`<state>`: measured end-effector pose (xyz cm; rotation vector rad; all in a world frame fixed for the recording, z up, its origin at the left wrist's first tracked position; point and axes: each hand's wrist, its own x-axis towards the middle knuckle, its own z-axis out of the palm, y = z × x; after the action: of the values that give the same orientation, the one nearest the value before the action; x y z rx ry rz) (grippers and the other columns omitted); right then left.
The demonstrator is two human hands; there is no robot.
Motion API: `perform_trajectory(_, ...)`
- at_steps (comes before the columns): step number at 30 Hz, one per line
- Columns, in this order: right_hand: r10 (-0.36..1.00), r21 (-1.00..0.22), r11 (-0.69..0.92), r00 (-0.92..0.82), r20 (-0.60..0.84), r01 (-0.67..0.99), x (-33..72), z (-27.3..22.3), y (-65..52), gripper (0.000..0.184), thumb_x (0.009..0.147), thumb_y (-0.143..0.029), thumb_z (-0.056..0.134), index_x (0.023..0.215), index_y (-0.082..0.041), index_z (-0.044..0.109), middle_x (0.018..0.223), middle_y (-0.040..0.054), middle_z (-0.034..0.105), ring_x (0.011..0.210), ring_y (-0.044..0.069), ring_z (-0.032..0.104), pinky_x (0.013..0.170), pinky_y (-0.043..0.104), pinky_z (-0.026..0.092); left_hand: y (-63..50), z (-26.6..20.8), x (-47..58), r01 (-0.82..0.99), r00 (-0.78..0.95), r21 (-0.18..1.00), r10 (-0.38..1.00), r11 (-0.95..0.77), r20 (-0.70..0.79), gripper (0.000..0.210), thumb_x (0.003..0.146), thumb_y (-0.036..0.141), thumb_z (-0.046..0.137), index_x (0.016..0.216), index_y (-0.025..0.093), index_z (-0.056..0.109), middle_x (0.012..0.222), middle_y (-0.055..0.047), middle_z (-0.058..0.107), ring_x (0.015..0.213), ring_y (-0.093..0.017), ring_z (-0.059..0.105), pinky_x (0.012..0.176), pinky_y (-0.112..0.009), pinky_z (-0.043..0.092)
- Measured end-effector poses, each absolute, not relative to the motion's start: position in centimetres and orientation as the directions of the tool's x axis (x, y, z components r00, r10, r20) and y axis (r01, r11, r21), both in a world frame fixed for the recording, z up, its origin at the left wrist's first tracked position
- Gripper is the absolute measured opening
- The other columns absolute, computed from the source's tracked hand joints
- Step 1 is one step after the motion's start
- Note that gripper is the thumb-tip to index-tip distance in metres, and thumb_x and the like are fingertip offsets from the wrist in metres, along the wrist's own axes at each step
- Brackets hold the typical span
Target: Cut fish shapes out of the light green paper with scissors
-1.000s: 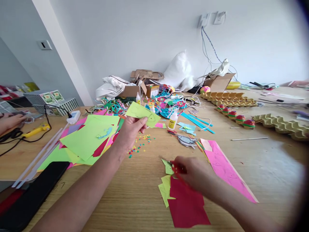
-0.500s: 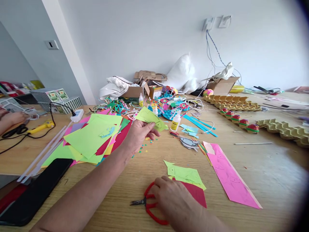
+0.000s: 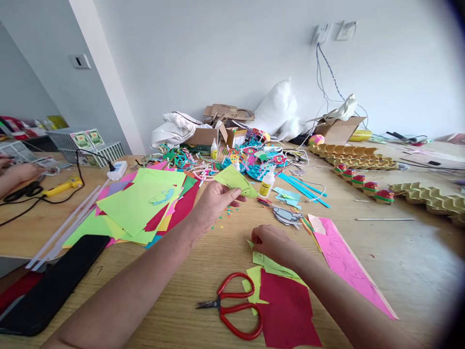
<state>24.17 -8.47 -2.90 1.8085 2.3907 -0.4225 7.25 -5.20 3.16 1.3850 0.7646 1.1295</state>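
My left hand [image 3: 218,198] pinches a lime-green paper piece [image 3: 232,177] with a pencil drawing, raised over the middle of the table. My right hand [image 3: 271,243] is above another lime-green cutout [image 3: 273,264] with drawn lines. Its fingers are curled inward, and whatever they may hold is hidden. Red-handled scissors [image 3: 238,293] lie on the table with blades pointing left, touched by no hand. Beside their handles are a dark red paper sheet [image 3: 290,312] and small lime-green scraps [image 3: 254,283].
Coloured paper sheets [image 3: 127,203] are stacked at left, near a black phone-like slab [image 3: 54,286]. A glue bottle [image 3: 267,182], grey paper fish [image 3: 286,215] and pink paper strip [image 3: 348,261] stand or lie ahead and right. Another person's hand [image 3: 25,172] shows far left.
My right hand has let go of the scissors, leaving them on the table, and has moved forward over the green cutout. My left hand still holds its paper, slightly further right.
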Motion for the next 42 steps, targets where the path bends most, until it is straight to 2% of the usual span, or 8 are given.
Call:
perform_trajectory(4, 0.913, -0.168, 0.245, -0.286, -0.291, 0.955, 24.1, -2.7, -8.4, 0.019, 0.089, -0.031, 0.053, 0.090, -0.014, 0.062, 0.092, 0.0032, 0.065, 0.080, 0.016, 0.062, 0.073, 0.035, 0.050, -5.4, 3.0, 7.4, -0.134, 0.330, 0.977, 0.922, -0.168, 0.204, 0.014, 0.075, 0.024, 0.058, 0.081, 0.014, 0.065, 0.078, -0.004, 0.071, 0.070, -0.013, 0.064, 0.064, -0.022, 0.049)
perform_trajectory(8, 0.925, -0.251, 0.234, -0.295, -0.238, 0.939, 24.3, -2.6, -8.4, 0.010, 0.082, -0.018, 0.056, 0.078, -0.014, 0.064, 0.080, 0.0036, 0.066, 0.074, 0.017, 0.060, 0.065, 0.029, 0.045, -5.3, 2.6, 7.5, -0.139, 0.334, 0.977, 0.921, -0.159, 0.197, 0.016, 0.075, 0.023, 0.058, 0.085, 0.014, 0.065, 0.082, -0.005, 0.070, 0.073, -0.013, 0.064, 0.065, -0.023, 0.049)
perform_trajectory(14, 0.970, -0.443, 0.188, -0.237, -0.057, 0.876, 24.5, -1.6, -8.6, 0.016, 0.072, -0.006, 0.051, 0.072, -0.016, 0.063, 0.067, 0.0023, 0.063, 0.063, 0.015, 0.054, 0.054, 0.024, 0.032, -5.0, 2.1, 7.8, -0.143, 0.337, 0.984, 0.930, -0.105, 0.148, 0.017, 0.073, 0.026, 0.061, 0.084, 0.014, 0.066, 0.081, -0.006, 0.070, 0.075, -0.014, 0.062, 0.067, -0.023, 0.049)
perform_trajectory(19, 0.993, -0.661, 0.076, -0.113, -0.015, 0.746, 27.1, -1.8, -6.8, 0.009, 0.078, -0.009, 0.052, 0.080, -0.015, 0.059, 0.065, -0.0009, 0.063, 0.061, 0.013, 0.057, 0.054, 0.023, 0.040, -5.1, 1.9, 7.9, -0.191, 0.373, 0.978, 0.915, -0.084, 0.152, 0.015, 0.073, 0.027, 0.062, 0.080, 0.015, 0.065, 0.087, -0.005, 0.069, 0.074, -0.013, 0.061, 0.068, -0.024, 0.047)
perform_trajectory(22, 0.998, -0.750, -0.068, 0.041, -0.054, 0.658, 30.5, -2.3, -4.8, 0.016, 0.091, -0.021, 0.045, 0.097, -0.013, 0.058, 0.079, 0.0025, 0.065, 0.067, 0.014, 0.061, 0.061, 0.028, 0.050, -5.2, 1.9, 8.0, -0.217, 0.410, 0.975, 0.901, -0.055, 0.142, 0.017, 0.073, 0.026, 0.062, 0.084, 0.014, 0.065, 0.086, -0.005, 0.069, 0.076, -0.014, 0.061, 0.070, -0.025, 0.046)
perform_trajectory(25, 0.977, -0.785, -0.193, 0.192, -0.097, 0.589, 34.0, -2.7, -2.7, 0.025, 0.089, -0.027, 0.052, 0.111, -0.016, 0.056, 0.108, 0.0069, 0.060, 0.087, 0.018, 0.062, 0.073, 0.037, 0.053, -5.3, 1.8, 8.2, -0.216, 0.409, 0.975, 0.903, -0.046, 0.133, 0.020, 0.072, 0.026, 0.063, 0.087, 0.014, 0.065, 0.082, -0.004, 0.069, 0.074, -0.014, 0.061, 0.065, -0.023, 0.045)
perform_trajectory(32, 0.932, -0.733, -0.304, 0.351, -0.094, 0.609, 38.1, -4.1, 1.9, 0.028, 0.089, -0.026, 0.054, 0.115, -0.016, 0.054, 0.115, 0.0080, 0.058, 0.094, 0.021, 0.060, 0.077, 0.041, 0.051, -5.3, 1.0, 8.5, -0.169, 0.427, 0.983, 0.904, 0.073, 0.006, 0.027, 0.067, 0.031, 0.067, 0.087, 0.014, 0.063, 0.077, -0.004, 0.066, 0.065, -0.012, 0.058, 0.055, -0.022, 0.046)
perform_trajectory(42, 0.945, -0.396, -0.221, 0.296, 0.141, 0.891, 36.8, -3.0, 1.4, 0.027, 0.089, -0.027, 0.053, 0.114, -0.017, 0.055, 0.116, 0.0077, 0.057, 0.095, 0.021, 0.060, 0.079, 0.041, 0.051, -5.0, 0.3, 8.6, -0.135, 0.401, 0.990, 0.916, 0.048, 0.010, 0.018, 0.069, 0.026, 0.061, 0.081, 0.014, 0.059, 0.069, -0.002, 0.063, 0.055, -0.009, 0.053, 0.046, -0.019, 0.040)
